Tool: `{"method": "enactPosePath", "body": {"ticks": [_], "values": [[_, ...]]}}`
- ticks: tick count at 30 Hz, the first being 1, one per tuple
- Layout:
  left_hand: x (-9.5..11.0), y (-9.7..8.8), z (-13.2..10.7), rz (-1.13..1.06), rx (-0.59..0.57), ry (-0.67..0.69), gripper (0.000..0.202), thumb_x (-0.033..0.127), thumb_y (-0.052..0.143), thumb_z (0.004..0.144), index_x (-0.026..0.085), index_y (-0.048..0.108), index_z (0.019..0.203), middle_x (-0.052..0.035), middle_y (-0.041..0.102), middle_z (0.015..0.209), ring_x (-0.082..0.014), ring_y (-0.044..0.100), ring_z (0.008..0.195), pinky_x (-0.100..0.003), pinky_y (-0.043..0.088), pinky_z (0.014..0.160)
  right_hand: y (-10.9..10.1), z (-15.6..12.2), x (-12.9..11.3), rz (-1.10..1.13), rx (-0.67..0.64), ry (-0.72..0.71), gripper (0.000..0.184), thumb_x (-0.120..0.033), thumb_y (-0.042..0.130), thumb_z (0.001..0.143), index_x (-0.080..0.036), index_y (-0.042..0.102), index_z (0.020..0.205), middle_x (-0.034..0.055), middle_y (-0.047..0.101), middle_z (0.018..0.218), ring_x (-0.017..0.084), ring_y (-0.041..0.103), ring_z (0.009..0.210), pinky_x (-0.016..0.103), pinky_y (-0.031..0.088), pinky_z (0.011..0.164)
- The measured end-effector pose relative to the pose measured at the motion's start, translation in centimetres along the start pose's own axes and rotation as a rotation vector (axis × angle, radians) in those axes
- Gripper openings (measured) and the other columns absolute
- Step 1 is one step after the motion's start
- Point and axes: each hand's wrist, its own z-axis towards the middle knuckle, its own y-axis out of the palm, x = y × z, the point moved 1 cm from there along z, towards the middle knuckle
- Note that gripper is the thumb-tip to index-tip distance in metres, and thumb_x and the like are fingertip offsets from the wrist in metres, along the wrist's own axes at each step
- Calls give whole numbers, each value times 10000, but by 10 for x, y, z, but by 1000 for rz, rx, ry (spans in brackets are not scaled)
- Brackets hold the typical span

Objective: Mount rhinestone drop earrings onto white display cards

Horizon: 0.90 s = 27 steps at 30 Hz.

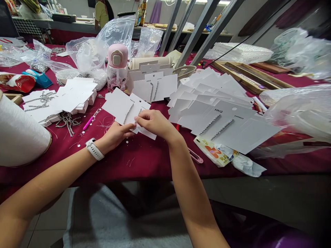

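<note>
My left hand (117, 136) grips the lower edge of a white earring card (117, 108) printed "MNG", its thumb on the front. Two sparkling chain earrings hang on this card; the left earring (128, 113) shows whole. Over the right earring my right hand (152, 122) is closed, thumb and finger pinched near its lower part, which the fingers mostly hide. Behind stands another card (161, 86) with a pair of earrings. To the right lies a spread stack of cards (227, 120), the front one bearing two earrings. Loose chain earrings (67, 121) lie left, by blank cards (74, 94).
A pink-lidded bottle (118, 65) stands behind the cards. At left are a large white roll (20, 134) and a pink pen-like tool (88, 123). A tissue pack (216, 151) and pink hair clip (196, 156) lie near the front edge. Metal bars (201, 31) rise behind.
</note>
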Motion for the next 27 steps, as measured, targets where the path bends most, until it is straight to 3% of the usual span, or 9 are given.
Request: {"method": "enactPosePath", "body": {"ticks": [5, 10, 14, 17, 21, 25, 27], "values": [[1, 0, 0, -4, 26, -26, 208, 78, 648, 649, 85, 599, 852, 4, 594, 661, -47, 527, 571, -175, 434, 557, 2, 1, -1, -52, -18, 2, 260, -275, 437, 790, -139, 541, 593, 24, 555, 689, 102, 447, 649, 236, 309, 599], [1, 2, 2, -30, 12, -36, 199, 65, 619, 665, 91, 616, 862, -19, 630, 749, -78, 582, 690, -201, 463, 654, 4, 3, -1, -165, -14, -4, 278, -281, 434, 805, -139, 557, 599, 32, 541, 680, 110, 427, 652, 243, 283, 598], [1, 1, 2, -15, 39, -41, 148, 67, 631, 657, 80, 617, 804, -7, 621, 693, -57, 557, 609, -189, 455, 619, 3, 4, 0, -184, 17, -19, 373, -370, 382, 856, -149, 516, 588, 27, 514, 646, 111, 400, 625, 247, 263, 586], [1, 1, 2, -16, 40, -23, 152, 57, 627, 651, 79, 616, 801, -5, 616, 655, -70, 577, 619, -189, 468, 625, 0, 2, 1, -150, 50, 9, 321, -362, 370, 871, -157, 508, 666, 25, 526, 693, 115, 416, 648, 241, 275, 596], [1, -1, 3, -34, 57, 5, 238, 49, 614, 646, 78, 613, 882, -51, 658, 793, -120, 624, 745, -233, 506, 701, -4, 1, 4, -125, 60, 5, 174, -256, 402, 859, -161, 545, 828, 46, 558, 835, 141, 460, 752, 250, 322, 667], [2, -2, 5, -29, 97, 1, 223, 55, 610, 651, 80, 608, 873, -74, 662, 892, -115, 625, 739, -222, 516, 682, -6, 2, 6, -245, 79, -51, 143, -205, 475, 825, -145, 605, 822, 85, 560, 937, 201, 439, 915, 304, 326, 818], [2, -3, 6, -25, 100, -3, 217, 64, 609, 654, 79, 609, 870, -78, 662, 893, -117, 625, 744, -226, 519, 689, -7, 2, 6, -258, 69, -62, 137, -182, 493, 813, -139, 623, 815, 85, 577, 924, 198, 452, 907, 306, 330, 820]]}}
